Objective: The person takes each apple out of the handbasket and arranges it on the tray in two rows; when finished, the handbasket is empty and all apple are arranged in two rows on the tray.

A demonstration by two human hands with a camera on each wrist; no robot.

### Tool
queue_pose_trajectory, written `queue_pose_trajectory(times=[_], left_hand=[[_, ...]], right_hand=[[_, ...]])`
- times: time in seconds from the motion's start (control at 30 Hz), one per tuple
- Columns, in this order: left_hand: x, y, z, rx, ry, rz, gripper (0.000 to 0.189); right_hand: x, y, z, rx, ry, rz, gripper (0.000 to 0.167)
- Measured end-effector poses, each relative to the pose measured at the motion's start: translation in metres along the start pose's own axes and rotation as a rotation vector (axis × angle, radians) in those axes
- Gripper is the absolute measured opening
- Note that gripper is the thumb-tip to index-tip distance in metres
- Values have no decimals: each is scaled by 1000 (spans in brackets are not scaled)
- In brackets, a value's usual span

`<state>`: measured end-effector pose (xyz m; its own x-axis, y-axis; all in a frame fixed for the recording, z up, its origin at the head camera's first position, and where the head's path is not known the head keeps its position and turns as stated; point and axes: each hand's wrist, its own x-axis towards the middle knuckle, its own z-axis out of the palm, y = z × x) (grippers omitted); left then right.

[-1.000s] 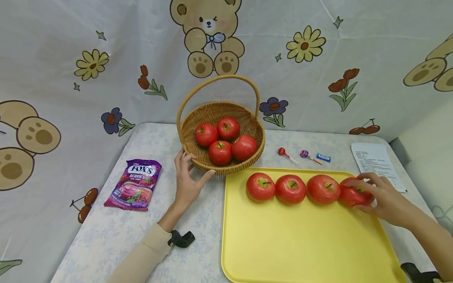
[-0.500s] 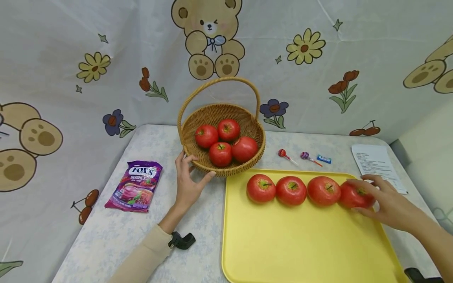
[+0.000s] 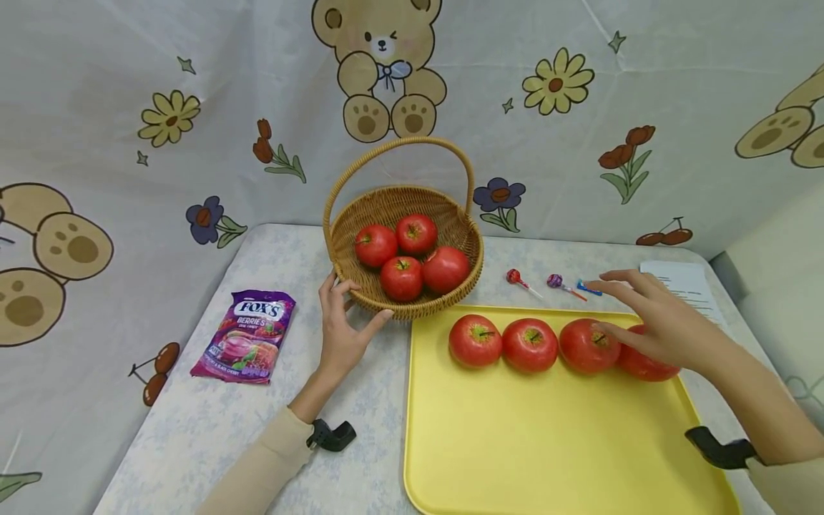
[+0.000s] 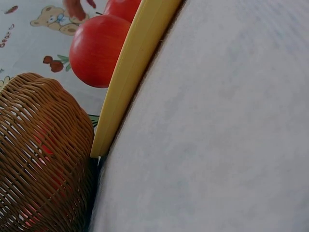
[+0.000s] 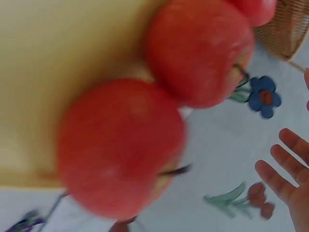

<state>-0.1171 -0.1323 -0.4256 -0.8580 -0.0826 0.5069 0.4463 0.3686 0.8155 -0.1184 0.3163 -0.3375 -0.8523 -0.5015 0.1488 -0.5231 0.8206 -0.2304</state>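
A candy bag (image 3: 246, 336) lies mid-left, lollipops (image 3: 513, 276) right of centre. The left hand (image 3: 343, 343) grips the basket (image 3: 418, 310); the right hand (image 3: 672, 322), fingers loose, hovers over apples (image 3: 582, 352). Pale table (image 3: 360, 486), bear-printed backdrop (image 3: 483, 43).

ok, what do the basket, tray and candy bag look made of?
Basket: likely wicker or rattan, satin; woven strands show.
Tray: probably plastic, smooth, low sheen; even yellow, rounded corners. Coated metal possible.
Candy bag: seemingly plastic film, semi-gloss; creased, printed.

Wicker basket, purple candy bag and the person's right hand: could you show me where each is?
Wicker basket (image 3: 386, 202), head view: inside of its back wall.
Purple candy bag (image 3: 245, 337), head view: middle of its printed face.
Right hand (image 3: 663, 322), head view: back of the hand.
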Motion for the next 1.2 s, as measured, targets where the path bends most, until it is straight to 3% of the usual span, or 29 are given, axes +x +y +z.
queue_pose_trajectory(times=[0.17,0.47,0.8,1.2], left_hand=[[1,0,-1,-7,-6,8,57],[0,1,1,2,-9,-13,57],[2,0,0,7,-10,-9,58],[1,1,-1,9,-8,-2,56]], right_hand=[[40,-28,-3,23,-42,-24,64],[100,-64,14,57,-32,-260,55],[141,-97,37,109,-22,-427,48],[183,-118,57,178,-34,-505,35]])
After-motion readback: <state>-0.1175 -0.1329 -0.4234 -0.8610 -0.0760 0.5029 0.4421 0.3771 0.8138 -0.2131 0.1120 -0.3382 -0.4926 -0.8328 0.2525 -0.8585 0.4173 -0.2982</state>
